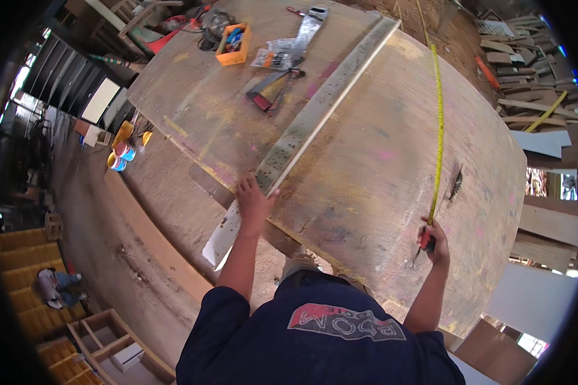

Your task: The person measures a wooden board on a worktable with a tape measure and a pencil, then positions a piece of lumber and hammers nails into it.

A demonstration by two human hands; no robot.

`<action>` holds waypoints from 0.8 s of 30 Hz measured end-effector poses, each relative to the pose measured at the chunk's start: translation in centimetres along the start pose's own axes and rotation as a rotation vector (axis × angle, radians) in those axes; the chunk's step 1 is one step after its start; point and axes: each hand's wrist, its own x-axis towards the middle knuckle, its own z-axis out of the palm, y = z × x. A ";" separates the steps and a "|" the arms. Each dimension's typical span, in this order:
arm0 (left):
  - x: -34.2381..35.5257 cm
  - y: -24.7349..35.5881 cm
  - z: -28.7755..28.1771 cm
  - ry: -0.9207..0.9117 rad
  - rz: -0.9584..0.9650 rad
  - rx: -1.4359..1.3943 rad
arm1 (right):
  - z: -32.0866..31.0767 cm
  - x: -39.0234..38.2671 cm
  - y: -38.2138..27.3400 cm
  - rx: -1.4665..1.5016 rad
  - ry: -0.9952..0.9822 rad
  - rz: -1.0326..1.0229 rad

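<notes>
A long, narrow grey speckled board (286, 151) with a pale edge lies slantwise across the large worn wooden table (359, 186). Its near end juts past the table's edge. My left hand (253, 200) grips this board near that end, fingers over one side and thumb at the other. In my right hand (435, 241) is a red and black tape measure (427, 240), closed in my fingers. Its yellow blade (438, 122) stretches away past the far side of the table. A thin dark tip sticks out below that hand, too small to name.
A toothed saw blade (456, 182) stands up through the table, right of the tape. Farther back lie an orange bin (234, 45), a clear plastic bag (277, 54) and a red-ended tool (268, 94). Scrap wood (533, 83) is piled at right. Another person (56, 286) is at lower left.
</notes>
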 end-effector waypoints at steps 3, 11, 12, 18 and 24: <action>0.3 0.0 0.1 0.020 0.014 0.035 | 7.8 4.2 -2.1 0.000 -0.027 -0.070; 0.5 -0.2 -0.8 -0.091 -0.002 -0.027 | 27.1 14.5 -3.3 -0.295 -0.186 -0.142; 0.5 -0.5 -0.7 -0.083 -0.014 -0.026 | 30.8 15.4 -3.1 -0.333 -0.213 -0.117; 0.7 0.0 -1.0 -0.059 0.005 0.033 | 48.5 24.8 4.4 -0.788 -0.326 -0.284; 1.3 -0.5 -2.5 -0.214 -0.029 0.032 | 59.8 27.4 6.6 -0.876 -0.419 -0.370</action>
